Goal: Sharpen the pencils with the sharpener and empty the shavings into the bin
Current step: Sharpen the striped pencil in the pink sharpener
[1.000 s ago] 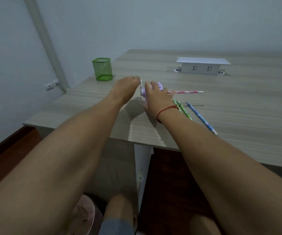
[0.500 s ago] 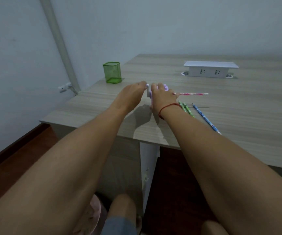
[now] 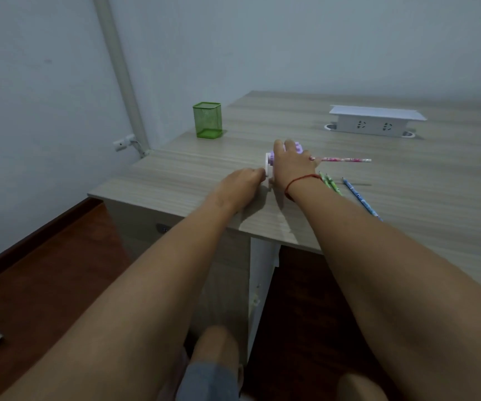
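A purple sharpener (image 3: 293, 146) with a white crank handle (image 3: 268, 166) stands on the wooden desk (image 3: 407, 204). My right hand (image 3: 289, 166) lies over its body and holds it down. My left hand (image 3: 242, 183) pinches the low end of the crank, fingers closed. A pink pencil (image 3: 346, 160) sticks out of the sharpener to the right. Two green pencils (image 3: 330, 183) and a blue pencil (image 3: 359, 198) lie on the desk beside my right wrist.
A green mesh pencil cup (image 3: 207, 120) stands at the desk's back left corner. A white socket box (image 3: 373, 120) sits at the back right. The desk's front edge runs just under my forearms, with a dark floor (image 3: 45, 270) below.
My left hand has dropped from the top of the crank to its lower end, nearer to me. My right hand stays on the sharpener. The camera has tilted and shifted.
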